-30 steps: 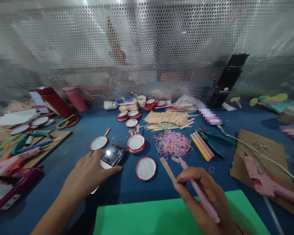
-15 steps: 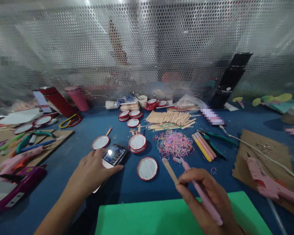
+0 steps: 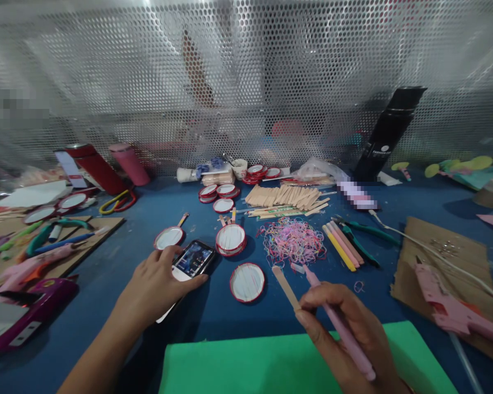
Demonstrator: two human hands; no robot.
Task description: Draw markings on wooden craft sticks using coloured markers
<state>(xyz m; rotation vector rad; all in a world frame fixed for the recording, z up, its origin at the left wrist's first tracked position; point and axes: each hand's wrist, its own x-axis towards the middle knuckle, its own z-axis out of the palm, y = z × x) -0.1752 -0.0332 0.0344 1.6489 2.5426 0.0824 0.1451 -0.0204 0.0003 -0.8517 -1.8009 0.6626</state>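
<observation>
My left hand [image 3: 154, 282] is closed around the edges of a smartphone [image 3: 193, 260], thumb on the near side and fingers on the far side. The phone's screen is lit. Between the thumb and forefinger of my right hand [image 3: 345, 334] is a flat wooden craft stick [image 3: 286, 287], pointing up and forward. The same hand also holds a pink pen-shaped tool [image 3: 340, 328] with a pale tip. Past that tip lies a tangled heap of coloured rubber bands [image 3: 293, 241]. A round white disc with a red rim [image 3: 247, 283] rests between my hands.
Green foam sheet [image 3: 230, 366] lies at the front edge. Behind are stacked red-rimmed discs [image 3: 230, 239], a pile of craft sticks [image 3: 283, 196], coloured pencils [image 3: 339, 246] and pliers [image 3: 359, 241]. Pink glue gun [image 3: 443, 301] sits right on cardboard; a purple device [image 3: 28, 314] stands left.
The bright reflection on the phone's screen has faded, and the phone has shifted very slightly. My hands stay almost where they were, holding the same things.
</observation>
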